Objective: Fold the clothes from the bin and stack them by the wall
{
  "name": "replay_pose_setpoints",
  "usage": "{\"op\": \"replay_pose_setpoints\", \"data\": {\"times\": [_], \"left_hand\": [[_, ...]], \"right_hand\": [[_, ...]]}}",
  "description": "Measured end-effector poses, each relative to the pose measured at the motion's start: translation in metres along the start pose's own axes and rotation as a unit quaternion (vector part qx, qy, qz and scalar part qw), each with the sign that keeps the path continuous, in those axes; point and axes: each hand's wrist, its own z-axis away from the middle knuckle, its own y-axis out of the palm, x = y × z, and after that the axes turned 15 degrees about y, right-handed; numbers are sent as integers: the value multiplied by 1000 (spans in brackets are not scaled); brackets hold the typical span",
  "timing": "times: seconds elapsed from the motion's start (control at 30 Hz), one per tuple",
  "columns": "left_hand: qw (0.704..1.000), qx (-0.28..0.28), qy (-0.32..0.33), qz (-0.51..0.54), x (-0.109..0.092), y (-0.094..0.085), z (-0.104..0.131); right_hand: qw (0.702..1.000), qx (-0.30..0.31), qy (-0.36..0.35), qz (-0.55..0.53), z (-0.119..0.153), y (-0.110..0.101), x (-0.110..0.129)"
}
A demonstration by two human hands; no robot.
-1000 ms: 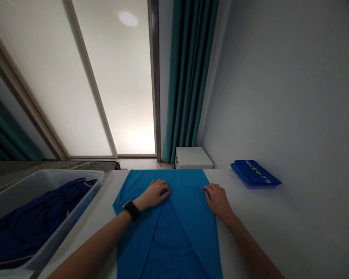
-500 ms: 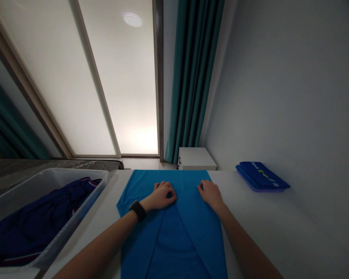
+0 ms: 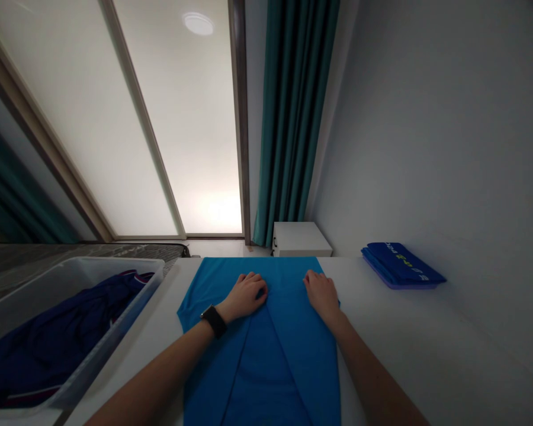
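A bright blue shirt lies on the white table before me, its two sides folded inward so that slanting edges run down its middle. My left hand, with a black watch on the wrist, rests on the upper middle of the cloth. Thumb and forefinger are pinched together there at the fold. Toward the upper right edge, my right hand has its fingers curled down onto the fabric. Its fingertips are partly hidden. A small corner of blue cloth sticks out beside the right wrist.
To the left stands a translucent plastic bin holding dark navy clothing. A stack of folded blue garments with printed lettering lies on the white table at right, near the wall. A white cabinet stands beyond the far edge.
The right edge of the shirt has shifted slightly inward, and a cloth corner now shows by my right wrist. Both hands have stayed nearly in place.
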Motion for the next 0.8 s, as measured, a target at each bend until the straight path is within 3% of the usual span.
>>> {"op": "replay_pose_setpoints", "data": {"times": [0.13, 0.37, 0.6, 0.8], "left_hand": [[1000, -9, -12, 8, 2, 4, 1], [996, -68, -64, 1, 19, -9, 10], [997, -56, -42, 16, 3, -1, 11], [995, -59, -71, 44, 2, 12, 5]], "right_hand": [[1000, -14, -6, 6, 5, -1, 1], [1000, -23, -6, 7, 4, 0, -2], [1000, -22, -14, 0, 3, 1, -3], [1000, -19, -13, -11, 5, -1, -2]]}}
